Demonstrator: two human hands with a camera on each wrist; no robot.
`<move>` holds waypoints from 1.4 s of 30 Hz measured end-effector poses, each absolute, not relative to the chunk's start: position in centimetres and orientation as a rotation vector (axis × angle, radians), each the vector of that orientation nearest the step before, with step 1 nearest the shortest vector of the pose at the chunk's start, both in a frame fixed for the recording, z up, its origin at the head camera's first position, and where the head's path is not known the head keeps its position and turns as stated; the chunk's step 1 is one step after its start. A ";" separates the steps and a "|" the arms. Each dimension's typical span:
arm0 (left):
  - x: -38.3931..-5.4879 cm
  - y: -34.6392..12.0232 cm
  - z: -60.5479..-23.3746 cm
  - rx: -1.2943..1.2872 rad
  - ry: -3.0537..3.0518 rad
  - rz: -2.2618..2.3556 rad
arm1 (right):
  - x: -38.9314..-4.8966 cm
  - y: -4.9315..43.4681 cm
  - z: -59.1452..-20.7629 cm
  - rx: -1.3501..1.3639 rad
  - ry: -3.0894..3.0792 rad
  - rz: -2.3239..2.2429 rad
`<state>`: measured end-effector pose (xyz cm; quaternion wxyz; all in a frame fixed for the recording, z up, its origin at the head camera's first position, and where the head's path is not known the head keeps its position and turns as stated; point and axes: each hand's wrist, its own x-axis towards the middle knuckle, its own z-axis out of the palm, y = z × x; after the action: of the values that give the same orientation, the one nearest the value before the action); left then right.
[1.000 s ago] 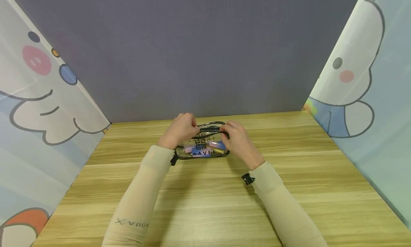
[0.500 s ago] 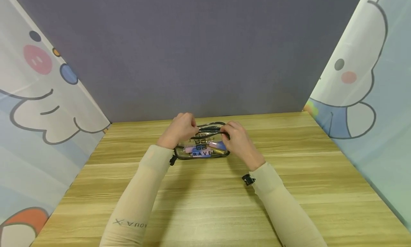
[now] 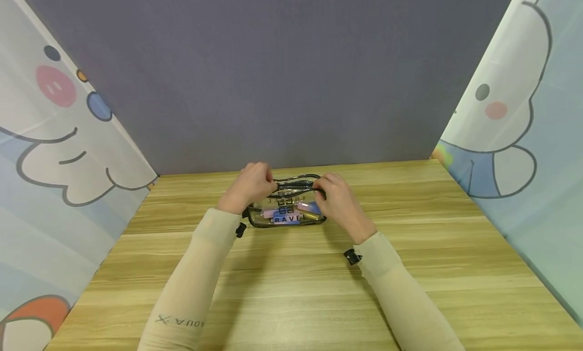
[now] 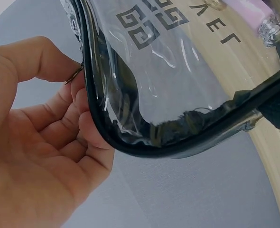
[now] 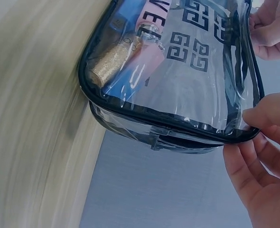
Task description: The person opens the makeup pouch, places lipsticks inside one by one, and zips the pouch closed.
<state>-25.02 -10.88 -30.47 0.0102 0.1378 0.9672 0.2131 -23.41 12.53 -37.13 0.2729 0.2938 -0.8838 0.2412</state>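
Note:
A clear pouch (image 3: 287,209) with black piping, black logo marks and the word TRAVEL stands on the table at the back. At its top left corner my left hand (image 3: 248,188) pinches a small metal zipper pull (image 4: 74,74) between thumb and curled index finger. The right hand (image 3: 339,204) holds the top right corner, thumb on the near face and fingers beneath the edge in the right wrist view. Inside the pouch lie a gold glittery tube (image 5: 112,61) and a pink-and-blue tube (image 5: 137,71), with other pink and blue pieces partly hidden behind the print.
The pouch rests on a wood-grain table (image 3: 291,290). A grey panel (image 3: 291,77) rises right behind it. Cartoon-printed curtains (image 3: 50,138) flank both sides. A black strap end (image 3: 241,230) shows by the left cuff and a black buckle (image 3: 352,256) by the right cuff.
My left hand has shifted slightly to the left along the pouch's top, still pinching the zipper pull. The right hand stays in place on its corner.

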 end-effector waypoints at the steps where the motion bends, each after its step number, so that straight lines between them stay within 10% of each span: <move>1: -25.0 -10.9 -30.5 0.428 3.018 0.664 | -23.4 12.5 -37.1 0.791 -2.378 0.638; 42: -24.9 -11.2 -31.1 0.509 3.045 0.672 | -23.0 7.5 -36.4 0.964 -2.357 0.186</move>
<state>-24.87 -11.24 -31.11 -0.0092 0.1609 0.9637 0.2128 -22.97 7.48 -36.44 0.2900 0.3614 -0.8834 0.0699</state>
